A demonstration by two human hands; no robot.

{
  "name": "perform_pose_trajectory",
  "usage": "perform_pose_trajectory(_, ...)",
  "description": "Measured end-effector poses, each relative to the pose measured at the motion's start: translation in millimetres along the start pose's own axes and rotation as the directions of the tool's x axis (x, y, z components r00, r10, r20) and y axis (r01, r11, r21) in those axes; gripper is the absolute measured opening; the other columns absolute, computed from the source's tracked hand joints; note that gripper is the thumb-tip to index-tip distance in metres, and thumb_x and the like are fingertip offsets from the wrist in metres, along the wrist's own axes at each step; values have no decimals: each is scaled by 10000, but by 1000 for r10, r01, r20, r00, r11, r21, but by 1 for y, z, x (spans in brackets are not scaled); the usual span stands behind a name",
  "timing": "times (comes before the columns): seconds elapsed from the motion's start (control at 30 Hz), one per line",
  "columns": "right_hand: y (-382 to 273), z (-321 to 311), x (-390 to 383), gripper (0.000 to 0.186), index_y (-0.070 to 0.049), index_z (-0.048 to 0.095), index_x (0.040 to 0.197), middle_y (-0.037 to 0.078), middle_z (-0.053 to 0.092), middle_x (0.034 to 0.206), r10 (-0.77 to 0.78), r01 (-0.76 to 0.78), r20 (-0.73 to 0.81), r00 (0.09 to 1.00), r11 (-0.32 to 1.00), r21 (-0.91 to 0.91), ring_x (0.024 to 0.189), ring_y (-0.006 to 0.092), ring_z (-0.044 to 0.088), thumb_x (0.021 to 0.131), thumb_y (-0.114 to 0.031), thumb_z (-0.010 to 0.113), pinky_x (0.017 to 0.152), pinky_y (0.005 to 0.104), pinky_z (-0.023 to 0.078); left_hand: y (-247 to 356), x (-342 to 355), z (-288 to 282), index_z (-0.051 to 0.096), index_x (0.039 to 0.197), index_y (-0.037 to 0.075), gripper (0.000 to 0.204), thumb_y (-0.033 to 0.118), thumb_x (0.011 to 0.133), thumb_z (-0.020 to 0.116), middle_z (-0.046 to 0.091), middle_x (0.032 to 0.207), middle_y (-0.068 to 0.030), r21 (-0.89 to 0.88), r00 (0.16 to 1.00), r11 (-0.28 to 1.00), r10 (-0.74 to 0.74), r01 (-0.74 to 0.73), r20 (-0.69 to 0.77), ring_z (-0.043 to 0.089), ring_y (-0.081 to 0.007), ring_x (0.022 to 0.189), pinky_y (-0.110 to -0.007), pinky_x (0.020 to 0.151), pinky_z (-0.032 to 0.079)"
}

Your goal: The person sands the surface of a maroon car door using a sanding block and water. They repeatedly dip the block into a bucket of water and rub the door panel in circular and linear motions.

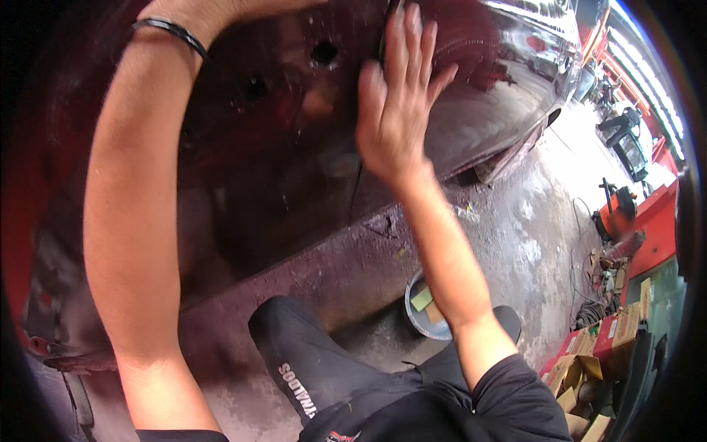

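A dark maroon car body panel (pixel 280 177) fills the upper left and centre, with two dark holes cut in it. My right hand (pixel 398 110) lies along the panel beside a dark vertical gap, fingers stretched out and thumb apart; no object shows in it. My left arm reaches up over the panel, with a black band (pixel 171 33) round the wrist. At the top edge my left hand (pixel 236 9) is only partly in view, close to the panel, its fingers cut off by the frame.
Between my knees and the car, a round bucket (pixel 409 309) holds a green sponge-like block (pixel 422 298). Cardboard boxes (pixel 615 331) crowd the lower right. An orange and black machine (pixel 617 212) and cables stand along the right wall. The concrete floor (pixel 515 221) looks wet in patches.
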State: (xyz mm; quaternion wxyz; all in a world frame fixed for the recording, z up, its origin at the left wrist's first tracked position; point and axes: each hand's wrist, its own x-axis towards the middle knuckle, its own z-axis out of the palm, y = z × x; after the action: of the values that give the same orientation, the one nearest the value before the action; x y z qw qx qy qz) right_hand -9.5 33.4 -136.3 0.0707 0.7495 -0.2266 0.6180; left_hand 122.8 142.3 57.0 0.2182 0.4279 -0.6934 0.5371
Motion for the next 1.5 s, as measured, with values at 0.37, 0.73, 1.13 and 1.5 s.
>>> perform_pose_trajectory(0.37, 6, -19, 26, 662, -97, 262, 1717, 119, 243, 1790, -19, 19, 0, 1000, 998, -57, 1672, 366, 116, 1116, -321, 424, 1250, 691, -122, -2, 1, 17, 603, 1447, 39, 610, 364, 942, 710, 629, 1478, -190, -48, 1000, 999, -19, 20, 24, 521, -339, 1462, -514, 1284, 329)
perform_pose_trajectory(0.73, -1, -28, 99, 556, -62, 469, 1575, 167, 374, 1709, -87, 74, -61, 994, 978, -196, 1608, 378, 288, 1088, -330, 477, 1237, 746, 106, 20, 10, 2, 598, 1459, 54, 574, 314, 955, 689, 624, 1486, -188, -51, 995, 995, -84, 87, 62, 532, -348, 1452, -520, 1276, 332)
perform_pose_trajectory(1.13, 7, -49, 150, 552, -92, 382, 1651, 151, 344, 1736, -63, 87, 84, 994, 945, -314, 1629, 342, 257, 1150, -315, 322, 1249, 762, 85, 23, 14, 16, 575, 1477, 49, 453, 143, 1037, 520, 652, 1426, -206, -39, 993, 993, -114, 114, 11, 582, -354, 1384, -489, 1240, 372)
perform_pose_trajectory(1.5, 165, -65, 48, 621, -195, 300, 1713, 39, 158, 1816, -7, -27, -99, 995, 940, -339, 1677, 332, 99, 1119, -341, 409, 1232, 790, -12, -15, 7, 32, 473, 1625, 229, 503, 311, 1131, 522, 510, 1647, -34, 86, 999, 996, 7, -10, 34, 446, -255, 1538, -448, 1306, 335)
